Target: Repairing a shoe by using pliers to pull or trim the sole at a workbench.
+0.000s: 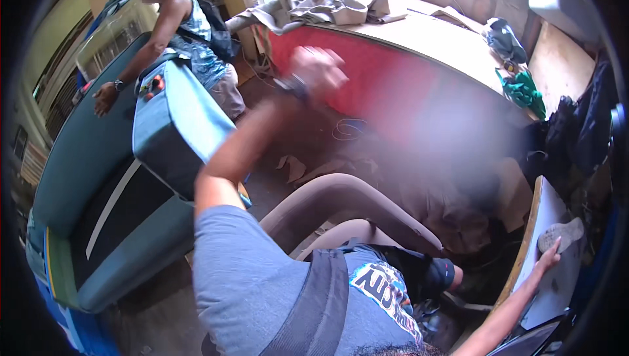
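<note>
My left arm is raised across the middle. My left hand (318, 74), with a dark band at the wrist, is smeared by motion, so its fingers and anything in them cannot be made out. It passes in front of a red panel (373, 77). At the lower right my right arm reaches out, and my right hand (549, 261) grips a mottled grey, rounded flat pad (562, 235) over a pale board (547, 277) with a worn brown edge. A taupe curved padded piece (334, 195), like upholstered furniture, lies in front of me.
At the left, a co-worker (196, 41) leans over a teal sofa (59, 179) and a teal padded block (173, 117) with small tools on top. A long worktable (426, 32) carries crumpled grey fabric (334, 3) and a green cloth (524, 91). Scraps litter the floor. A whitish blur covers the centre right.
</note>
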Demonstrator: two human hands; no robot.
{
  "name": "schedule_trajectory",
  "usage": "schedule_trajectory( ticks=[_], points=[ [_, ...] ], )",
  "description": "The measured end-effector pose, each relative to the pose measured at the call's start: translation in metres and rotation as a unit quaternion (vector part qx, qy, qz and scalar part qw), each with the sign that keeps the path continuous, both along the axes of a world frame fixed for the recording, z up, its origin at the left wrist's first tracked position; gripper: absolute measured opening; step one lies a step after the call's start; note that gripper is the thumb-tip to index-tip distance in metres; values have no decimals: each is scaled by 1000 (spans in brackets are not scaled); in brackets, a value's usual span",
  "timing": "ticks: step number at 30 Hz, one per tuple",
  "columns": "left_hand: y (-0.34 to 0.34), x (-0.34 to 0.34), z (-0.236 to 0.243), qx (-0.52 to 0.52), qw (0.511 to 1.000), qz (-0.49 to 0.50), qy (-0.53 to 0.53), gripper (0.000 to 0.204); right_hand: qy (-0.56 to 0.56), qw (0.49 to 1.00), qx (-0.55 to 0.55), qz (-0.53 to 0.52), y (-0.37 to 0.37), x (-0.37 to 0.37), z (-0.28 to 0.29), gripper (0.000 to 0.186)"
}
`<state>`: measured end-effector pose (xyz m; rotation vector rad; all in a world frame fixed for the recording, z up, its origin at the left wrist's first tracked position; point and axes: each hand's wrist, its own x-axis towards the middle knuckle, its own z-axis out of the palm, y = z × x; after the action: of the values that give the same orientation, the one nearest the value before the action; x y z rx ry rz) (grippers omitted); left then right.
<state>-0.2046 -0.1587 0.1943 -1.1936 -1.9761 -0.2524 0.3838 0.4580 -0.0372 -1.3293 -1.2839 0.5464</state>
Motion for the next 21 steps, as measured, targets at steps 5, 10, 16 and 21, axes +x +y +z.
schedule_trajectory(
  ticks=[5,10,16,21],
  points=[
    [-322,-115,64,75,872,436,208,37,-26,999,-5,44,14,-33,-2,70],
    [-350,-80,63,206,640,693,-262,66,-46,999,-3,12,11,-10,-2,66],
    [-378,-126,51,214,613,720,-245,49,-11,999,2,37,1,-9,-1,78],
    [-367,-122,54,206,605,740,-209,41,19,998,-3,53,2,-6,-3,63]
  ],
)
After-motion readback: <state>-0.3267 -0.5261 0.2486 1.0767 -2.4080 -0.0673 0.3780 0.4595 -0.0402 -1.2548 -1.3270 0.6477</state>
